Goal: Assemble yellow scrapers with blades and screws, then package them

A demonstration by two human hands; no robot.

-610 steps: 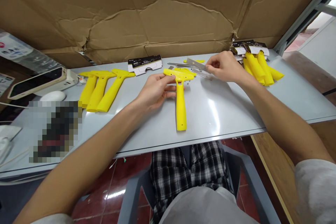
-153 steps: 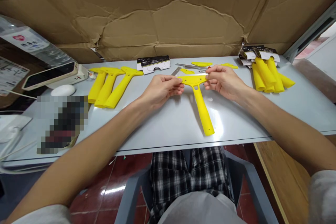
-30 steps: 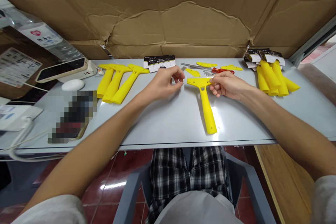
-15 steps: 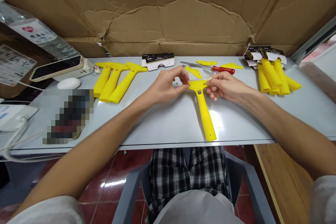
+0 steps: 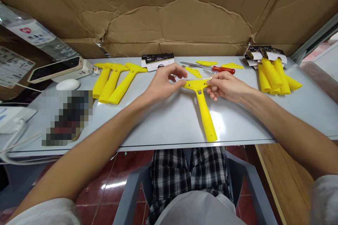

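Observation:
A yellow scraper [image 5: 204, 112] with a T-shaped head lies at the middle of the table, its handle pointing toward me. My right hand [image 5: 224, 86] pinches the right end of that head between thumb and fingers. At the opposite end, my left hand [image 5: 167, 81] has its thumb tip against or right beside the edge; its fingers are raised and parted from the thumb. Small screw-like spots show in the head near both ends. Behind it lie a yellow blade cover piece [image 5: 193, 72] and a screwdriver with a red handle [image 5: 224, 70].
Three yellow scrapers [image 5: 116, 84] lie at left, near a white mouse [image 5: 68, 84] and a phone [image 5: 56, 68]. Black-and-white packets [image 5: 158, 62] sit at the back. Several more yellow handles [image 5: 274, 75] are piled at right. Cardboard [image 5: 174, 24] walls the far edge.
My left hand has loosened its pinch on the scraper's left end, moving slightly left, with its fingers spreading from the thumb. My right hand keeps its hold.

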